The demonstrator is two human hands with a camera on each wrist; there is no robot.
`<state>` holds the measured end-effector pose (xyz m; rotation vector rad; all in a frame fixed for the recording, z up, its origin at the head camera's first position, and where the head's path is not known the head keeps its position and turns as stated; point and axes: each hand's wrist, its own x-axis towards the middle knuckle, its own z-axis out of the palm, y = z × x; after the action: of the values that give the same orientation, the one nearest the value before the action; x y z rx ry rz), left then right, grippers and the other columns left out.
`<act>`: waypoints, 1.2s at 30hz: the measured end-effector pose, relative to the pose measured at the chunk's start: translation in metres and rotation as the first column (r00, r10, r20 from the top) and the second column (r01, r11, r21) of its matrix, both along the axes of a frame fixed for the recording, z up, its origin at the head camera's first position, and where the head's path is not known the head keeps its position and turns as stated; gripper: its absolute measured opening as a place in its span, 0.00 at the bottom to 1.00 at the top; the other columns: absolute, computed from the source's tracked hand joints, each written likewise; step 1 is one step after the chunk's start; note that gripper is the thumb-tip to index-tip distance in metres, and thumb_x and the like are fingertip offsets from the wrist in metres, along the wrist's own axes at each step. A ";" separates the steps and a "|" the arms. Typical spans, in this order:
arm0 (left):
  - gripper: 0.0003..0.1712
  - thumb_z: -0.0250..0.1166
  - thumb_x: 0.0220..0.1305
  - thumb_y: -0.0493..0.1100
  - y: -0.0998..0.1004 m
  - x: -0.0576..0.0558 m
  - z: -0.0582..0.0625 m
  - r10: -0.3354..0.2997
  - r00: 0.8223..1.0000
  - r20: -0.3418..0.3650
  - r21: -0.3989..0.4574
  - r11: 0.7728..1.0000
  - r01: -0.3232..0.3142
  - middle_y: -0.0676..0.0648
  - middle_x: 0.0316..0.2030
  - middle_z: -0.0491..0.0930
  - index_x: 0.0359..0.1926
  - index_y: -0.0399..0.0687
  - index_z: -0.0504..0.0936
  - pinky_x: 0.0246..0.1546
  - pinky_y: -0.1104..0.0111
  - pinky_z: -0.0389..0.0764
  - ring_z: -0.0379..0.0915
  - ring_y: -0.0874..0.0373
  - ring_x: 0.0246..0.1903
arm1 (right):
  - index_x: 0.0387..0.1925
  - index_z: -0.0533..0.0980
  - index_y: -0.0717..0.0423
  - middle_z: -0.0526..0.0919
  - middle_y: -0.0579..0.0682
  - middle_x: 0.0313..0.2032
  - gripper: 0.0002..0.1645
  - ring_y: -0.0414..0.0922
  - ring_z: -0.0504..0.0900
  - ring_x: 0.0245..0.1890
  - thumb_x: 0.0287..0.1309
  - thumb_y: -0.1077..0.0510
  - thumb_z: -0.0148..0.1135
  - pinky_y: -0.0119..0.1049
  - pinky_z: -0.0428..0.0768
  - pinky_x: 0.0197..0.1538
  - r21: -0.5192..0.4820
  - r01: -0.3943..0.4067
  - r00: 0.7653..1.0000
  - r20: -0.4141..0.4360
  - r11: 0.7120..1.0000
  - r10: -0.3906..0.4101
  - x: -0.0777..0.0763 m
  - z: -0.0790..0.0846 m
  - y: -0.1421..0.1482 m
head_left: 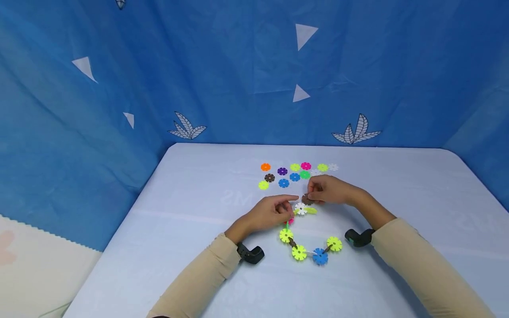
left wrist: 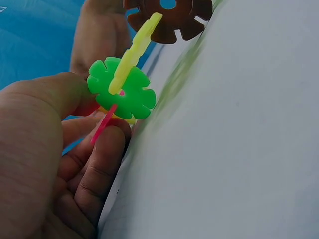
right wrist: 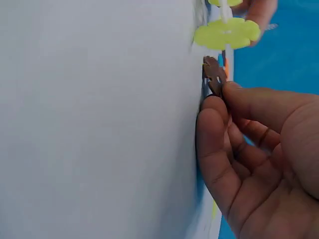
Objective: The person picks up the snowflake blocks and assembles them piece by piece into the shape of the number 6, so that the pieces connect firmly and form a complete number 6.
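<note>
My left hand [head_left: 270,212] pinches one end of a chain of slotted plastic discs, beside a pink disc [left wrist: 103,124]. A green disc [left wrist: 134,104] shows in front of its fingers in the left wrist view. Between thumb and fingertips, my right hand [head_left: 330,189] holds a brown disc [right wrist: 213,74], just beyond the chain's white disc [head_left: 300,208] and a yellow disc [head_left: 311,211] seen edge-on. From the left hand the chain curves toward me through a yellow disc [head_left: 286,235] and a blue disc [head_left: 320,256], ending at another yellow disc [head_left: 334,244].
Loose discs in several colours lie farther back on the white table [head_left: 191,212], among them an orange one [head_left: 265,167] and a purple one [head_left: 282,171]. A blue curtain [head_left: 238,66] hangs behind the table. Dark wrist cameras [head_left: 251,255] sit under both forearms.
</note>
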<state>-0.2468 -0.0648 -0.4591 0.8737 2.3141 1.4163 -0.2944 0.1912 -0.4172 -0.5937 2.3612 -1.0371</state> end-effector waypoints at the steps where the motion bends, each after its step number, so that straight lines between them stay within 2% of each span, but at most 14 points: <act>1: 0.25 0.64 0.69 0.37 0.000 0.000 0.000 0.008 1.000 -0.004 -0.013 1.000 -0.008 0.53 0.37 0.80 0.66 0.45 0.78 0.36 0.72 0.76 0.75 0.64 0.31 | 0.42 0.75 0.61 0.79 0.53 0.30 0.06 0.48 0.78 0.31 0.69 0.62 0.62 0.39 0.81 0.38 -0.023 0.038 0.999 0.036 0.999 -0.038 0.004 0.000 0.006; 6: 0.22 0.63 0.69 0.37 0.001 0.001 0.002 0.027 1.000 -0.007 -0.037 0.999 -0.027 0.54 0.35 0.79 0.63 0.47 0.80 0.35 0.72 0.75 0.72 0.63 0.31 | 0.51 0.78 0.64 0.81 0.56 0.39 0.13 0.49 0.81 0.36 0.69 0.61 0.62 0.39 0.84 0.43 -0.107 0.185 0.966 0.201 0.977 -0.161 0.021 -0.003 0.029; 9: 0.21 0.62 0.69 0.36 0.002 0.000 0.000 0.028 1.000 -0.010 -0.037 0.999 -0.029 0.55 0.35 0.79 0.62 0.47 0.81 0.35 0.72 0.74 0.71 0.63 0.31 | 0.51 0.80 0.64 0.82 0.56 0.42 0.14 0.49 0.82 0.37 0.68 0.60 0.64 0.38 0.84 0.43 -0.138 0.235 0.949 0.247 0.962 -0.196 0.029 -0.006 0.034; 13: 0.20 0.62 0.69 0.36 0.002 -0.001 0.000 0.031 0.999 -0.018 -0.032 0.999 -0.031 0.54 0.34 0.79 0.61 0.46 0.82 0.34 0.72 0.74 0.71 0.63 0.30 | 0.49 0.80 0.65 0.83 0.57 0.42 0.13 0.49 0.83 0.36 0.68 0.61 0.64 0.39 0.85 0.43 -0.191 0.281 0.933 0.283 0.941 -0.221 0.037 -0.011 0.036; 20: 0.20 0.62 0.69 0.37 0.001 -0.001 0.000 0.038 0.999 -0.030 -0.022 0.999 -0.038 0.54 0.33 0.78 0.60 0.45 0.81 0.33 0.72 0.74 0.71 0.64 0.28 | 0.50 0.77 0.68 0.82 0.58 0.39 0.14 0.48 0.84 0.34 0.69 0.61 0.64 0.38 0.85 0.43 -0.267 0.303 0.922 0.325 0.915 -0.210 0.042 -0.014 0.033; 25: 0.19 0.62 0.69 0.36 0.001 -0.002 0.001 0.040 0.999 -0.010 -0.013 0.999 -0.041 0.53 0.33 0.78 0.60 0.45 0.81 0.32 0.72 0.73 0.71 0.64 0.28 | 0.49 0.77 0.68 0.82 0.58 0.38 0.13 0.47 0.84 0.33 0.68 0.62 0.64 0.37 0.85 0.42 -0.267 0.342 0.910 0.334 0.901 -0.247 0.042 -0.015 0.030; 36: 0.19 0.63 0.69 0.36 0.001 -0.002 -0.001 0.049 0.999 0.014 0.000 0.999 -0.049 0.53 0.33 0.79 0.60 0.45 0.81 0.33 0.71 0.74 0.72 0.64 0.28 | 0.49 0.75 0.69 0.81 0.58 0.37 0.14 0.47 0.84 0.34 0.69 0.62 0.64 0.37 0.85 0.42 -0.281 0.372 0.904 0.327 0.885 -0.276 0.043 -0.017 0.028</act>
<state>-0.2490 -0.0641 -0.4604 0.8094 2.3403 1.4385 -0.2514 0.2196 -0.4347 -0.1404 2.0857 -1.5873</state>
